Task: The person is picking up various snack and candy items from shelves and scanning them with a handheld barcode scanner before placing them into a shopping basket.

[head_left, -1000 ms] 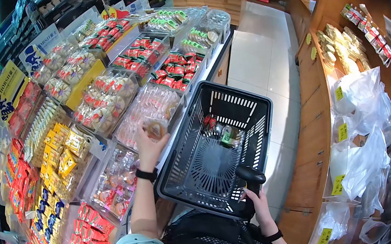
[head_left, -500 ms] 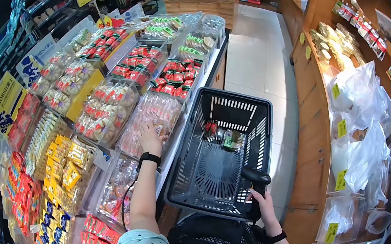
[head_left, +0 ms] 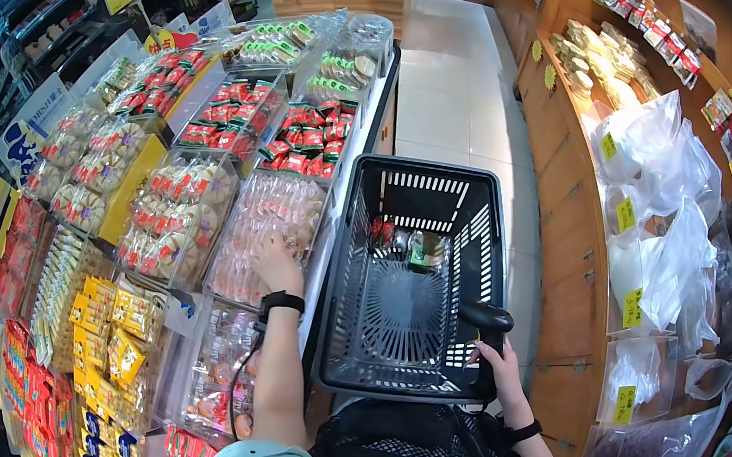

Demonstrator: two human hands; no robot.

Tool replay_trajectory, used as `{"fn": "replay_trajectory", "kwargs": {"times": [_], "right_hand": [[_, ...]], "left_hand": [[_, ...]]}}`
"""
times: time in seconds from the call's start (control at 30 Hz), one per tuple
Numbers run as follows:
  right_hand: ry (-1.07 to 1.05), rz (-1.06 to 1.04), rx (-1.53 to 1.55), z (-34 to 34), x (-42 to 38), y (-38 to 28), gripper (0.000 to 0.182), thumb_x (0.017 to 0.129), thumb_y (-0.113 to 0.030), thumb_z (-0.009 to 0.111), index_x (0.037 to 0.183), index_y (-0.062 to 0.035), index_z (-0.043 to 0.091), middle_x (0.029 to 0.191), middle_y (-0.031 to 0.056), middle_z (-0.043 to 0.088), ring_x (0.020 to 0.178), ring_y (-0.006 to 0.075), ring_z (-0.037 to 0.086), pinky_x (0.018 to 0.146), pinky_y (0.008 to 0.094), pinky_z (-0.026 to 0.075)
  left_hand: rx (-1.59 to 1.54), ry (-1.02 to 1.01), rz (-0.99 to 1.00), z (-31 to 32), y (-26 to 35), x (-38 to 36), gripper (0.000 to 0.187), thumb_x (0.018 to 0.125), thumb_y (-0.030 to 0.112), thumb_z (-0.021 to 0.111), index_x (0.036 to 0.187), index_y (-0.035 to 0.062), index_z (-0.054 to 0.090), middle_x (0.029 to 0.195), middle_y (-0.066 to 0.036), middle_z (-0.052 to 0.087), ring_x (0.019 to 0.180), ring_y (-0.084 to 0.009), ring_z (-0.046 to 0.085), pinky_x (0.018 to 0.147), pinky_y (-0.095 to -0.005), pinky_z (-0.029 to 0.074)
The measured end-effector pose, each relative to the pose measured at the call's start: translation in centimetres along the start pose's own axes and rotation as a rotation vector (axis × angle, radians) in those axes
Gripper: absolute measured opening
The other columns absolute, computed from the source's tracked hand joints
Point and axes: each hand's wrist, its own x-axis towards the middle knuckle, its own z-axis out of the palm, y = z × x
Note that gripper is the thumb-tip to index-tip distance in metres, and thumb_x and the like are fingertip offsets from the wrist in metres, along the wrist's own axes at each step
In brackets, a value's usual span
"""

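Head view shows the left hand [head_left: 277, 261] spread flat, fingers apart, on clear-wrapped pastries [head_left: 266, 219] in the display counter's near-edge bin, as if sorting through them, while the right hand [head_left: 495, 362] is clamped on the handle [head_left: 487, 319] of the black basket [head_left: 370, 321], steadying it beside the counter

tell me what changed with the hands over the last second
The left hand held a clear-wrapped snack up a second ago; it has since gone down into the bin of clear-wrapped snacks and now lies flat among the packs, nothing visibly in its grip. The right hand still grips the black handle of the basket, with the same few items inside.
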Motion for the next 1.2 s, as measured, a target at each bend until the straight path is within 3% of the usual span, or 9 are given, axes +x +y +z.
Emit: {"fn": "replay_trajectory", "kwargs": {"times": [0.17,0.2,0.33,0.43,0.73,0.83,0.93,1.0,1.2], "right_hand": [[0.07,0.061,0.085,1.7,-0.3,-2.2,0.02,0.083,-0.017,0.056,0.09,0.0019,0.055,0.069,0.0054,0.058,0.07,0.0112,0.056,0.071,0.0251,0.043],[0.036,0.042,0.034,1.2,-0.1,-1.2,0.024,0.085,-0.015,0.053,0.102,0.0006,0.05,0.076,0.0077,0.058,0.067,0.0131,0.056,0.068,0.0255,0.044],[0.077,0.037,0.004,1.5,0.1,-0.7,0.024,0.085,-0.016,0.053,0.1,0.0021,0.051,0.074,0.0092,0.058,0.066,0.0144,0.056,0.066,0.0271,0.046],[0.077,0.019,-0.009,1.7,0.3,-0.5,0.024,0.085,-0.016,0.053,0.1,0.0026,0.052,0.073,0.0095,0.058,0.065,0.0147,0.057,0.066,0.0276,0.046],[0.138,0.082,0.012,3.9,0.0,-2.0,0.024,0.084,-0.017,0.053,0.098,0.0024,0.053,0.074,0.0082,0.059,0.066,0.0134,0.057,0.068,0.026,0.044],[0.178,0.08,0.031,4.7,0.0,-2.4,0.028,0.085,-0.021,0.052,0.096,0.0043,0.056,0.071,0.0077,0.059,0.066,0.0134,0.055,0.068,0.0259,0.042],[0.172,0.065,0.009,4.6,0.0,-2.6,0.028,0.084,-0.022,0.052,0.093,0.0048,0.058,0.069,0.0076,0.059,0.066,0.0135,0.055,0.068,0.0257,0.042],[0.185,0.059,0.005,4.7,0.0,-2.3,0.028,0.084,-0.022,0.053,0.093,0.0046,0.058,0.069,0.0075,0.059,0.066,0.0135,0.055,0.068,0.0257,0.042],[0.191,0.034,-0.024,5.2,0.1,-2.2,0.028,0.084,-0.022,0.053,0.093,0.0038,0.058,0.068,0.0072,0.059,0.066,0.0139,0.057,0.068,0.0251,0.043]], "left_hand": [[0.235,0.058,0.108,-0.7,0.1,-2.3,0.029,0.079,0.02,0.058,0.103,0.0065,0.054,0.103,-0.009,0.056,0.102,-0.0265,0.047,0.096,-0.0503,0.027],[0.297,0.011,0.125,-1.5,0.1,-2.5,0.027,0.081,0.019,0.056,0.103,0.0055,0.054,0.106,-0.009,0.056,0.106,-0.0269,0.046,0.097,-0.049,0.026],[0.309,0.143,0.217,-0.3,-1.4,-1.7,0.024,0.081,0.012,0.047,0.103,0.0057,0.052,0.101,-0.009,0.056,0.106,-0.0259,0.046,0.096,-0.0447,0.028],[0.249,-0.008,0.15,0.1,-1.9,-0.9,0.026,0.082,0.013,0.048,0.106,0.0032,0.052,0.106,-0.011,0.054,0.11,-0.0264,0.043,0.095,-0.0439,0.029],[0.017,-0.031,0.187,-0.2,-4.0,-2.5,0.06,0.083,0.02,0.054,0.132,-0.003,0.028,0.123,-0.016,0.047,0.113,-0.0286,0.041,0.092,-0.0451,0.032],[-0.227,-0.25,0.028,-3.5,-3.3,-1.5,0.066,0.082,0.021,0.057,0.133,-0.0047,0.025,0.125,-0.017,0.045,0.115,-0.0303,0.04,0.092,-0.045,0.032],[-0.281,-0.295,-0.01,-3.8,-2.9,-2.0,0.073,0.08,0.022,0.058,0.134,-0.0067,0.019,0.128,-0.02,0.041,0.121,-0.0332,0.034,0.097,-0.0461,0.028],[-0.224,-0.041,0.049,-2.8,-3.1,-3.0,0.079,0.078,0.023,0.06,0.136,-0.0067,0.015,0.134,-0.023,0.032,0.126,-0.0362,0.026,0.102,-0.0479,0.022],[-0.19,-0.151,0.175,-3.1,-4.4,-4.7,0.085,0.074,0.024,0.063,0.137,-0.0039,0.013,0.142,-0.022,0.016,0.132,-0.0382,0.014,0.106,-0.05,0.012]]}}
